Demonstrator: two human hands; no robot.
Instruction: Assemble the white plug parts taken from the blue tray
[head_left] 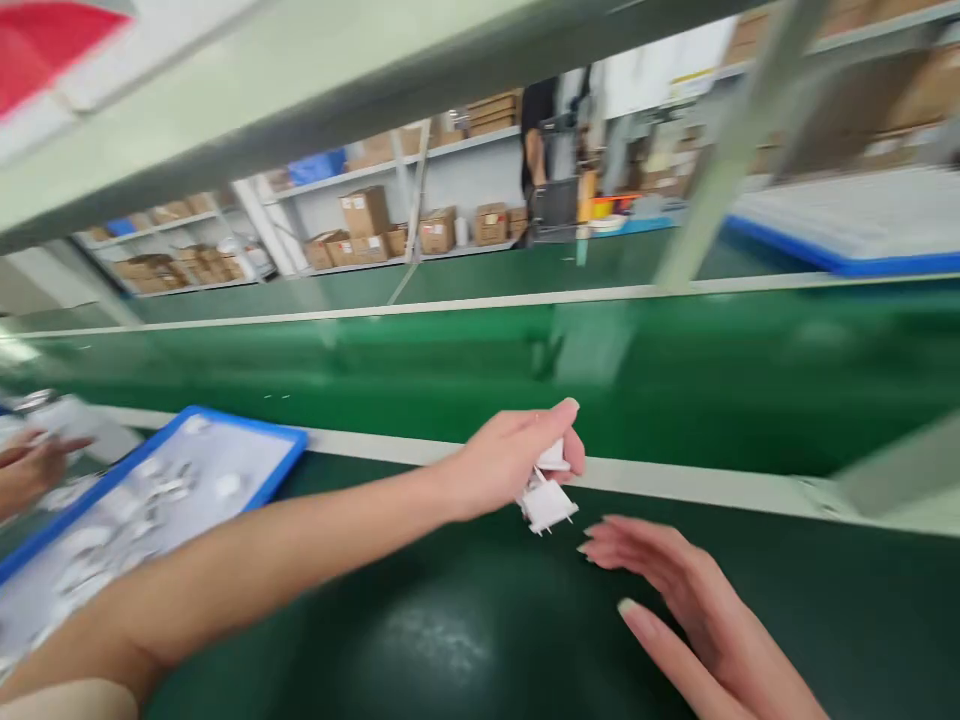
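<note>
My left hand (517,455) reaches across the middle of the view, its fingers closed around small white plastic parts (551,503). One squarish piece with thin prongs pokes out below the fingers, and another white bit shows between thumb and fingers. Their exact kind I cannot make out. To the right, my right hand (682,590) hovers over the dark green work surface (420,620), fingers and thumb apart with nothing between them. A small gap separates its fingertips from the white parts.
At left lies a blue-rimmed tray (281,437) with several white and metallic pieces. Beyond it is another person's hand (34,470). A green conveyor belt (420,350) runs behind a pale rail (375,447). A pale metal beam (300,90) crosses overhead; shelves with cardboard boxes (366,213) stand behind.
</note>
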